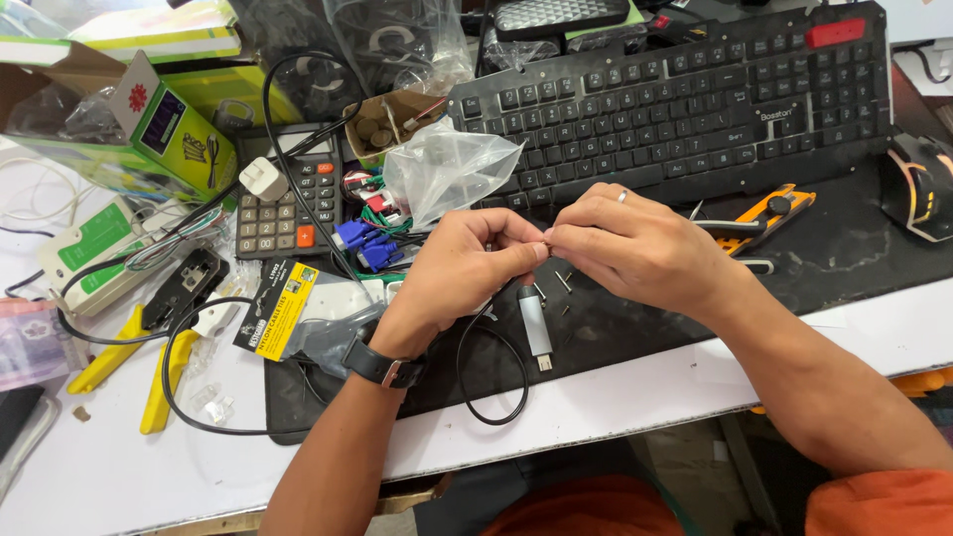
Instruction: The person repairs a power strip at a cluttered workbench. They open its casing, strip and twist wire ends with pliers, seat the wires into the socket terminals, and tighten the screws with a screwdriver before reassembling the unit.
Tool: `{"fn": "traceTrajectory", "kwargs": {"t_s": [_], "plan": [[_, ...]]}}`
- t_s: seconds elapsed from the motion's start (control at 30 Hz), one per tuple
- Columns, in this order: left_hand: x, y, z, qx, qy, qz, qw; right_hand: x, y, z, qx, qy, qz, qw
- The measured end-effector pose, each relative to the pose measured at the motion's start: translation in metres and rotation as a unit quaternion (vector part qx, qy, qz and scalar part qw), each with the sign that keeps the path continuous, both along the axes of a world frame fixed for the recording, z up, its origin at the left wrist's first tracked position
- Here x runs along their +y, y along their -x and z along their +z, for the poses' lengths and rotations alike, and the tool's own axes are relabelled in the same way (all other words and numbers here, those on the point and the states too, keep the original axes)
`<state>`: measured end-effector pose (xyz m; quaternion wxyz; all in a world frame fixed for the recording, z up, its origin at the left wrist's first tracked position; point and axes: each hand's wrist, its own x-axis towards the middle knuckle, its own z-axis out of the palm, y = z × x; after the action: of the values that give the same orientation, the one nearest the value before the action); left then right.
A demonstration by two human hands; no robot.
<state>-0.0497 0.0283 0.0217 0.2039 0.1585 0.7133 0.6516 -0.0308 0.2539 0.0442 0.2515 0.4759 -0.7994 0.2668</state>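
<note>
From my head view, my left hand (467, 263) and right hand (635, 243) pinch a tiny part (545, 241) between clenched fingers above the black mat (844, 248); a slip could lose it among the loose screws (562, 282).

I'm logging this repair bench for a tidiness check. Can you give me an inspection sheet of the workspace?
Surface: white table under a black mat.
Job's things: black cable; silver plug.
Clutter: keyboard, calculator, yellow crimper, utility knife, plastic bag.
Grippers: left hand and right hand pinch something tiny together.
Cables: black loops, white charger.
Surroundings: green boxes, mouse.
</note>
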Motion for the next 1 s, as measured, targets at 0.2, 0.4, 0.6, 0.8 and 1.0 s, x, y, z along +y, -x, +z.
{"fn": "traceTrajectory", "kwargs": {"t_s": [0.2,0.4,0.6,0.8,1.0], "plan": [[-0.0001,-0.0010,0.0029,-0.012,0.024,0.005,1.000,-0.0009,-0.0005,0.0009,0.032,-0.024,0.010,0.999],[-0.0001,-0.0015,0.0034,-0.002,0.021,0.005,1.000,-0.0027,-0.0015,0.0003,0.019,0.004,-0.008,1.000],[-0.0055,0.0010,0.0026,-0.014,-0.028,-0.021,0.999,-0.0048,-0.0010,-0.0012,0.026,0.012,-0.017,0.999],[-0.0034,-0.0004,0.0021,-0.021,-0.001,-0.007,1.000,-0.0047,-0.0005,-0.0047,0.019,0.015,-0.024,0.999],[-0.0005,-0.0018,0.0004,-0.019,-0.013,0.008,1.000,-0.0078,-0.0014,-0.0071,0.018,0.022,-0.022,0.999]]}}
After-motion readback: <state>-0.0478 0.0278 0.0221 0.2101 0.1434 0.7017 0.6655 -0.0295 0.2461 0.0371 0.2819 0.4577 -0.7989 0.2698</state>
